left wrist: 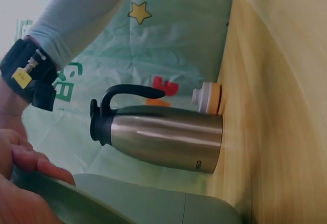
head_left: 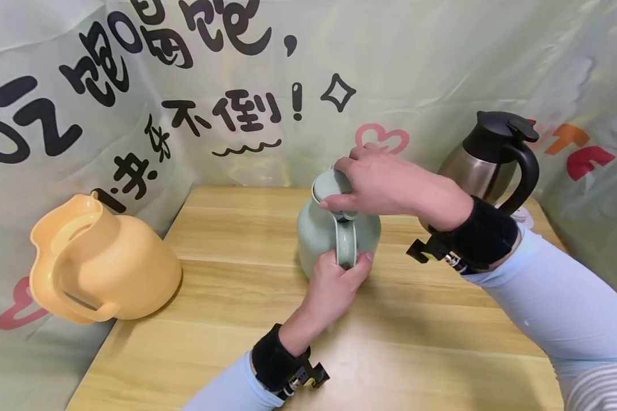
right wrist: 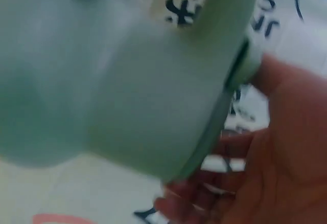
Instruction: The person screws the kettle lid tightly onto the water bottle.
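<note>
A pale green thermos jug point(head_left: 308, 242) stands on the wooden table, its handle point(head_left: 346, 242) toward me. My left hand point(head_left: 334, 282) grips the lower part of that handle, thumb on the right side. Over the jug's top, my right hand point(head_left: 388, 180) holds the round lid point(head_left: 331, 185) by its edge, thumb near the handle and fingers at the far side. The right wrist view shows the jug's neck point(right wrist: 148, 96) tilted across the picture, with the thumb and curled fingers of the right hand point(right wrist: 291, 147) at the lid's rim.
A yellow jug point(head_left: 139, 268) stands at the left table edge. At the back right is a steel jug point(head_left: 470, 171) with a black lid and handle. Beside it sits a small white and orange round piece point(left wrist: 208, 98). A printed cloth point(head_left: 416, 68) hangs behind the table.
</note>
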A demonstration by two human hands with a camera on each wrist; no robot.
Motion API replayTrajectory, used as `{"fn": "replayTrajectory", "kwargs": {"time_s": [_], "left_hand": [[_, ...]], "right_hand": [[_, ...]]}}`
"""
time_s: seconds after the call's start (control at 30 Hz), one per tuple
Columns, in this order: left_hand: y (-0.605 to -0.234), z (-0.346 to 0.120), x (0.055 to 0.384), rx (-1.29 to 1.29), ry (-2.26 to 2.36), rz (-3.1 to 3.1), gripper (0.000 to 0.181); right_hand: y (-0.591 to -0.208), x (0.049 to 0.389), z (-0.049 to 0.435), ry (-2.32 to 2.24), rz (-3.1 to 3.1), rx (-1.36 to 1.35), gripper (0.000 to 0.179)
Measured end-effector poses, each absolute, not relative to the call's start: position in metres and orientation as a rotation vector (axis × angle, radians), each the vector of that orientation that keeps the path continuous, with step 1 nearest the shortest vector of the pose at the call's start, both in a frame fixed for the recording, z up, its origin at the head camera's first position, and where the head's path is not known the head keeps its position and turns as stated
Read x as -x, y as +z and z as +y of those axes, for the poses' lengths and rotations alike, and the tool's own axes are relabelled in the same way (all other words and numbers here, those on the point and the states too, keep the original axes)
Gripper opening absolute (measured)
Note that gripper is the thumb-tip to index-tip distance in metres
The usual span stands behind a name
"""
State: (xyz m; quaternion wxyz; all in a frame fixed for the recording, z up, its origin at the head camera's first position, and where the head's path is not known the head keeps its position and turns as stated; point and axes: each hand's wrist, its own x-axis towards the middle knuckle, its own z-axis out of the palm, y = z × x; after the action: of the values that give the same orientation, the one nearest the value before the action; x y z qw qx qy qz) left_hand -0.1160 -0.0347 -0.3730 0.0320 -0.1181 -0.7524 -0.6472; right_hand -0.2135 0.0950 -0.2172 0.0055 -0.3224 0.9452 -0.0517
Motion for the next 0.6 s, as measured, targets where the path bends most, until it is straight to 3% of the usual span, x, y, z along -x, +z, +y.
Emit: {"fn": "replayTrajectory", "kwargs": {"time_s": [0.27,0.6], "left_hand": [[-0.375,-0.043,0.121,0.474,-2.032,-2.332,0.036],[-0.372,-0.043,0.120,0.459,-2.015,-2.342,0.037]], "right_hand": [[-0.217,0.243,0.131,-0.555,2.482,1.119,0.074],[-0.222,0.262,0.138,-0.703,2.426,1.158,0.083]]}}
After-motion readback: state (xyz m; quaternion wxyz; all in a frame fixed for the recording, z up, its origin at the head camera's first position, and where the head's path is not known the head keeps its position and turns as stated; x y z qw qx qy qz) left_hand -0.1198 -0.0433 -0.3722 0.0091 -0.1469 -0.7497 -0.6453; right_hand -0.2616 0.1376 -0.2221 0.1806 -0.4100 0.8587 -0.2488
